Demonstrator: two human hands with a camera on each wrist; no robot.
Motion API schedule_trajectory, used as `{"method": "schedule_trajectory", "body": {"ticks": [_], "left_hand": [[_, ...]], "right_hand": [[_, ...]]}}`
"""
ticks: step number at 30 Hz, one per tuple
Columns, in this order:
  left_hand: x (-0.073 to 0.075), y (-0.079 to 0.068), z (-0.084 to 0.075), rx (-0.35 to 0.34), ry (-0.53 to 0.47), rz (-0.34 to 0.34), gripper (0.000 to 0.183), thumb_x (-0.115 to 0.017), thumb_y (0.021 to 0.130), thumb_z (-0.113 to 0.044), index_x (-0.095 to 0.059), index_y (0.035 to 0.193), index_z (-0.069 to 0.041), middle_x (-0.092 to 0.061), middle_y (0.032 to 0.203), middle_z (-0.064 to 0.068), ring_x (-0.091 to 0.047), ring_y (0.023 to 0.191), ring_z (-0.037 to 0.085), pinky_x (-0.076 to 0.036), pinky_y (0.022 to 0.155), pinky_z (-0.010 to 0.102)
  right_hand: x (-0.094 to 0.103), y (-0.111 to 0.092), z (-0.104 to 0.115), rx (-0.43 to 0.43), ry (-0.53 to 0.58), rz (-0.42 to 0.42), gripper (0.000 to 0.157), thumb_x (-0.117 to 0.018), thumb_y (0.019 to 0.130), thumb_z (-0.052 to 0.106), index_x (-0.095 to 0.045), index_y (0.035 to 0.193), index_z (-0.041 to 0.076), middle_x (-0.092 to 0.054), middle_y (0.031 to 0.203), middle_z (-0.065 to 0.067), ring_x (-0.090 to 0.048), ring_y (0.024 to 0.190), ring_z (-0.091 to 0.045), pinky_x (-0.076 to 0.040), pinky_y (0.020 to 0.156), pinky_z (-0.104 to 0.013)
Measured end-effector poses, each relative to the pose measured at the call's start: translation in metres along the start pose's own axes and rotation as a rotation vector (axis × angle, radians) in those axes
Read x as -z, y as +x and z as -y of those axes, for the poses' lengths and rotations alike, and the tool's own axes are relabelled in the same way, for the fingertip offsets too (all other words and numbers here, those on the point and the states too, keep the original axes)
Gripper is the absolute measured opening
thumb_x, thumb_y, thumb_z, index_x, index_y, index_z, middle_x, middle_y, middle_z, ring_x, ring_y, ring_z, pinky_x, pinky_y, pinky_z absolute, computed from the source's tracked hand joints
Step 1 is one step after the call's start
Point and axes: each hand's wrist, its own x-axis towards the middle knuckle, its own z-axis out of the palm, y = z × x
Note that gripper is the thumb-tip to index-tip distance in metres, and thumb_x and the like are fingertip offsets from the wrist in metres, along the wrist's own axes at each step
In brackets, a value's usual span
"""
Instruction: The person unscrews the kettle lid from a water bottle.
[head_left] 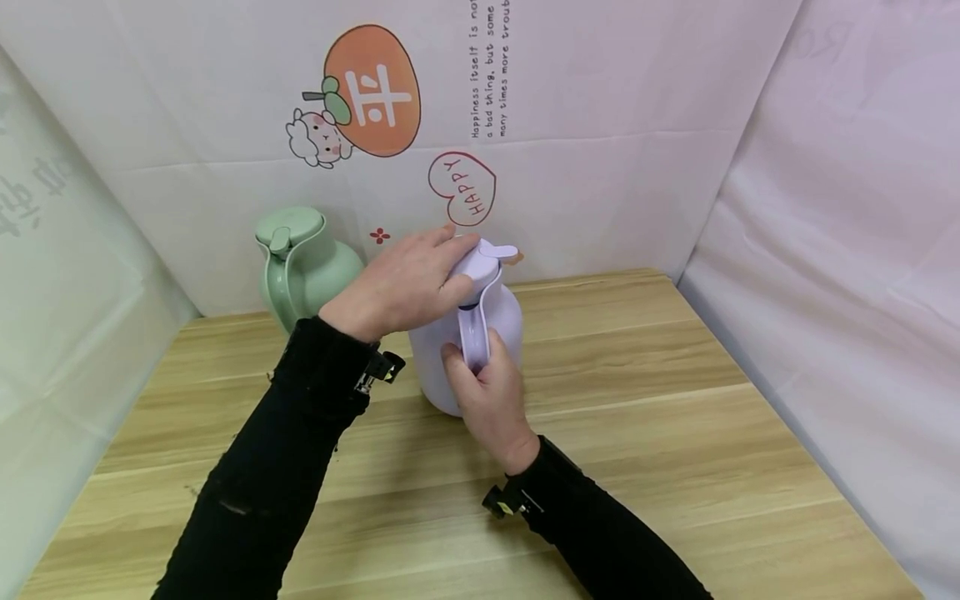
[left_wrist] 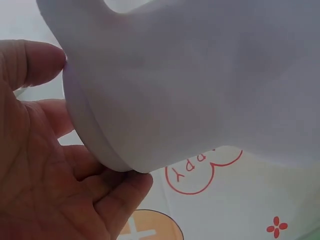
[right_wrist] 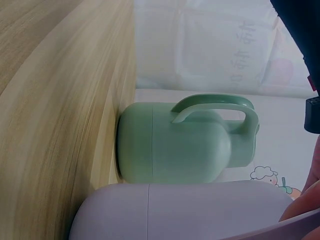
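Note:
A lilac vacuum jug (head_left: 431,362) stands on the wooden table, its handle (head_left: 474,337) facing the person. The right hand (head_left: 497,404) grips that handle low down, thumb on its left side. Over the top, the left hand (head_left: 408,279) holds the jug's lilac lid (head_left: 480,268), which has a small thumb lever. In the left wrist view the thumb and fingers curve around the rim of the lid (left_wrist: 82,110). A dark strip shows under the lid near the handle; whether the lid is loose I cannot tell.
Behind the left forearm, at the back left, stands a green vacuum jug (head_left: 330,271) with its lid on. A printed white cloth (head_left: 600,183) hangs along the table's back edge, with more white cloth (head_left: 847,275) at both sides. The wooden table (head_left: 660,400) extends right and forward.

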Motion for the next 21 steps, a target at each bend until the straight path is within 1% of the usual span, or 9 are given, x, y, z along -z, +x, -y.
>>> {"method": "schedule_trajectory", "body": {"ticks": [2, 4, 6, 9, 12, 15, 21], "left_hand": [[0.0003, -0.0005, 0.0002, 0.016, 0.003, 0.008, 0.062, -0.041, 0.098, -0.033, -0.047, 0.157, -0.012, -0.049, 0.157, 0.016, -0.046, 0.145, 0.032, -0.037, 0.119, 0.046], [0.0005, -0.0008, 0.0003, 0.016, 0.010, 0.003, 0.061, -0.042, 0.099, -0.034, -0.047, 0.157, -0.013, -0.049, 0.157, 0.016, -0.046, 0.145, 0.032, -0.037, 0.119, 0.046], [0.0000, -0.0010, 0.0006, 0.009, 0.018, -0.012, 0.060, -0.044, 0.101, -0.035, -0.049, 0.156, -0.013, -0.052, 0.155, 0.015, -0.050, 0.141, 0.031, -0.040, 0.116, 0.046], [-0.0009, -0.0013, 0.0007, -0.007, 0.034, -0.046, 0.057, -0.047, 0.102, -0.037, -0.053, 0.153, -0.012, -0.058, 0.148, 0.014, -0.057, 0.131, 0.031, -0.046, 0.107, 0.046], [-0.0022, -0.0016, 0.0001, -0.007, 0.039, -0.074, 0.055, -0.049, 0.103, -0.038, -0.056, 0.150, -0.012, -0.062, 0.142, 0.013, -0.060, 0.122, 0.030, -0.049, 0.101, 0.045], [-0.0032, -0.0021, -0.0011, 0.005, 0.042, -0.094, 0.054, -0.051, 0.102, -0.040, -0.058, 0.148, -0.012, -0.064, 0.138, 0.012, -0.061, 0.120, 0.031, -0.049, 0.100, 0.046], [-0.0044, -0.0037, -0.0037, 0.024, 0.062, -0.132, 0.054, -0.056, 0.102, -0.042, -0.061, 0.145, -0.012, -0.067, 0.134, 0.013, -0.063, 0.122, 0.033, -0.051, 0.102, 0.048]], "right_hand": [[-0.0001, -0.0003, 0.0000, -0.002, -0.001, 0.000, 0.018, -0.063, 0.101, 0.022, -0.056, 0.100, 0.005, -0.046, 0.075, -0.001, -0.045, 0.063, -0.016, -0.037, 0.056, -0.028], [-0.0001, -0.0007, -0.0001, -0.006, -0.003, 0.001, 0.019, -0.063, 0.101, 0.022, -0.056, 0.100, 0.005, -0.045, 0.074, 0.000, -0.045, 0.063, -0.016, -0.036, 0.055, -0.028], [-0.0001, -0.0010, -0.0005, -0.015, -0.006, 0.002, 0.019, -0.063, 0.101, 0.023, -0.056, 0.101, 0.006, -0.045, 0.074, 0.000, -0.045, 0.062, -0.016, -0.036, 0.055, -0.028], [0.0000, -0.0011, -0.0005, -0.017, -0.006, 0.006, 0.019, -0.062, 0.102, 0.023, -0.056, 0.103, 0.005, -0.045, 0.075, -0.001, -0.046, 0.063, -0.016, -0.037, 0.055, -0.028], [-0.0001, -0.0010, -0.0003, -0.017, -0.008, 0.003, 0.020, -0.063, 0.102, 0.022, -0.057, 0.105, 0.004, -0.048, 0.077, -0.002, -0.048, 0.066, -0.016, -0.039, 0.057, -0.029], [-0.0002, -0.0009, 0.0004, -0.021, -0.015, -0.006, 0.021, -0.064, 0.101, 0.023, -0.058, 0.107, 0.004, -0.051, 0.079, -0.002, -0.051, 0.068, -0.017, -0.041, 0.058, -0.029], [-0.0005, -0.0006, 0.0018, -0.023, -0.021, -0.015, 0.021, -0.065, 0.100, 0.022, -0.059, 0.106, 0.003, -0.053, 0.081, -0.003, -0.053, 0.072, -0.017, -0.043, 0.061, -0.029]]}}
